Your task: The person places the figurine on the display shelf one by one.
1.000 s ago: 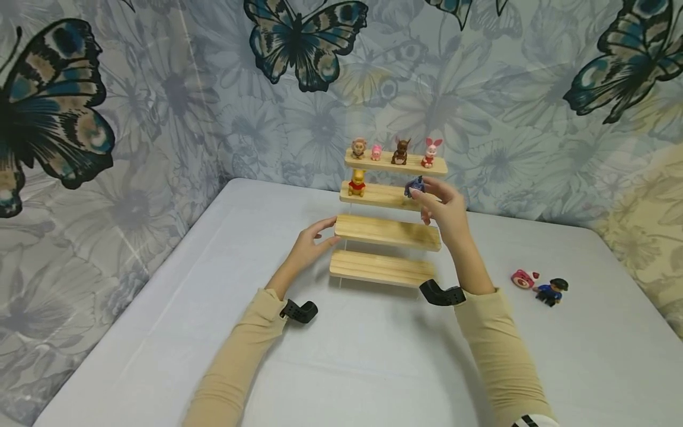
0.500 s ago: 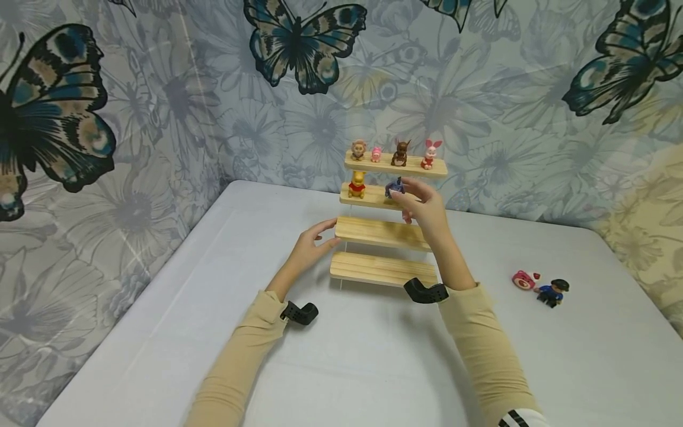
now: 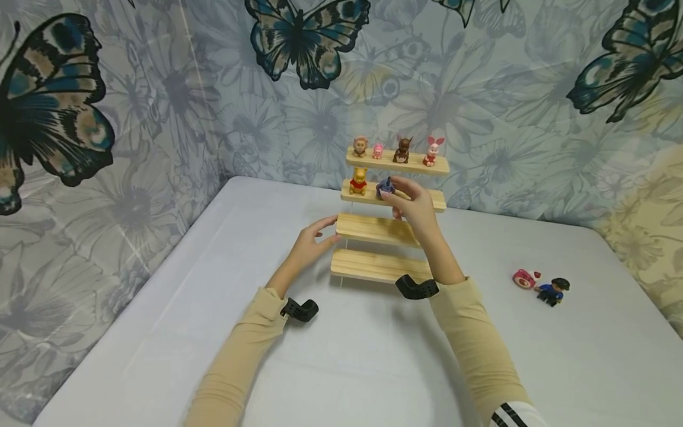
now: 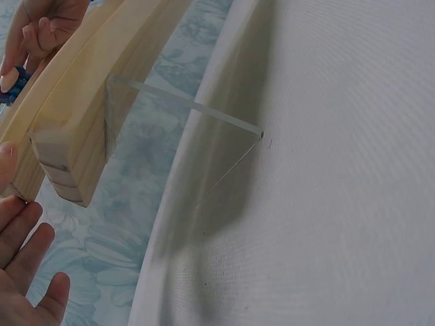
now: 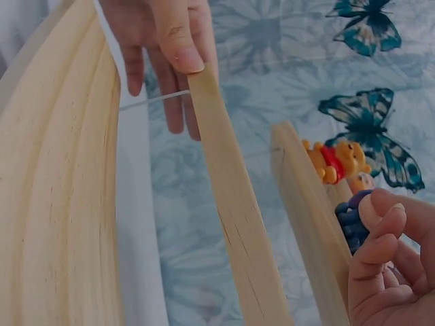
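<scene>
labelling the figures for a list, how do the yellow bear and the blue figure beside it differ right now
Colour: the yellow bear wears a red top, while the blue figure is mostly dark blue.
Hold: the right hand pinches the blue figure; no hand touches the yellow bear.
Shared: both are small toy figures at the second shelf from the top.

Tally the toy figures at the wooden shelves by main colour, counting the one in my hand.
Brown: 2, maned figure and upright-eared figure, top shelf
Pink: 2, tiny figure and rabbit-eared figure, top shelf
Yellow: 1, bear in red, second shelf down
Blue: 1, small blue toy in your right hand
Total: 6
</scene>
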Motion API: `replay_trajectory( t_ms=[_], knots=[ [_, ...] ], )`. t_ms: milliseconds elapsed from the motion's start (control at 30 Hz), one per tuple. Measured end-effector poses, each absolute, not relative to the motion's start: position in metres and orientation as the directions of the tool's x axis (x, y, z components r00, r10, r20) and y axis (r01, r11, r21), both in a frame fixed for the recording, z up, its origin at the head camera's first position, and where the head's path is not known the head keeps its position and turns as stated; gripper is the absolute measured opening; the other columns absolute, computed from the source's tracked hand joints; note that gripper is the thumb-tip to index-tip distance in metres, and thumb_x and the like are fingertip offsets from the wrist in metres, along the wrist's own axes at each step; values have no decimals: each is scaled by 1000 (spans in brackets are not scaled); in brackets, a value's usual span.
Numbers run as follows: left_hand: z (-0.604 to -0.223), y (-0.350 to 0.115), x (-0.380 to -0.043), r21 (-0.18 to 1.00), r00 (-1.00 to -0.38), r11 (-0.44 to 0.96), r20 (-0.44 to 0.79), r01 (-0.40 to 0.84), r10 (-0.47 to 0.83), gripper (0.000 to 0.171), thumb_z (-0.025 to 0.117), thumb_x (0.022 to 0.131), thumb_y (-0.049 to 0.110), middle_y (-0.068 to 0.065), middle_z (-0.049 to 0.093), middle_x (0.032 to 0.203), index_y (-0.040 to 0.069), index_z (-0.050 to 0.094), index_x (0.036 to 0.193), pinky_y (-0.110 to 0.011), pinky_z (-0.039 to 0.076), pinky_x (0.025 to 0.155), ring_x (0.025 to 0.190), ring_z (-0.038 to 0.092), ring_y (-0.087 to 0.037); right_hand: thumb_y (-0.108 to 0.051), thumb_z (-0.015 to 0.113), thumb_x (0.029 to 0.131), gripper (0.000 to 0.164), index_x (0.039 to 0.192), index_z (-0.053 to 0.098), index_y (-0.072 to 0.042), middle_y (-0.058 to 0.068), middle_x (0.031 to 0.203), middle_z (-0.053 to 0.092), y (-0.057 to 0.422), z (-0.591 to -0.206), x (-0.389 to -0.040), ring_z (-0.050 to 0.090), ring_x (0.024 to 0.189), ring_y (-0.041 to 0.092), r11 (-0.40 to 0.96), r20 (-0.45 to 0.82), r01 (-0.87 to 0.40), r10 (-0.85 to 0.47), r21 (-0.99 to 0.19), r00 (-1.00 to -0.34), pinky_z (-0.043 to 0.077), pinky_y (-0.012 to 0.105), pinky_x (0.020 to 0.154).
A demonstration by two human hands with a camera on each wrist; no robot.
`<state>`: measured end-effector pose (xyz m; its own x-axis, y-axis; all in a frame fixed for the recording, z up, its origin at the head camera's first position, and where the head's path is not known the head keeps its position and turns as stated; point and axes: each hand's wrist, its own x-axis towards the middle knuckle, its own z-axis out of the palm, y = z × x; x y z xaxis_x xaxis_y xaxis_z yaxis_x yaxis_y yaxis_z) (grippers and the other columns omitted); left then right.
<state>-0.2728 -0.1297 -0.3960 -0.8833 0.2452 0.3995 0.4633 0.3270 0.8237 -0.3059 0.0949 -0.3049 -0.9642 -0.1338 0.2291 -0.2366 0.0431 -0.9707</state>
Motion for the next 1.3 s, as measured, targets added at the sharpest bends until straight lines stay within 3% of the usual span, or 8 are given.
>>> replay_trajectory(
  t_ms=[667,1300],
  knots=[
    [-394,-126,-272,826,-888,335,389,454,245,51,62,87,19,-11,45,131,2,44,132,-39,36,91,117,41,-20,-15,68,81,50,127,49,-3,14,128,46,91,-309,-311,43,40,10,6,203,-206,-135,-979,-970,37,20,36],
    [-392,-129,-271,832,-889,321,391,452,238,51,61,87,18,-12,45,131,2,44,132,-40,36,90,118,41,-22,-14,66,83,49,128,49,-3,13,127,48,87,-313,-312,45,39,9,18,261,-266,-136,-964,-956,39,19,36]
  ],
)
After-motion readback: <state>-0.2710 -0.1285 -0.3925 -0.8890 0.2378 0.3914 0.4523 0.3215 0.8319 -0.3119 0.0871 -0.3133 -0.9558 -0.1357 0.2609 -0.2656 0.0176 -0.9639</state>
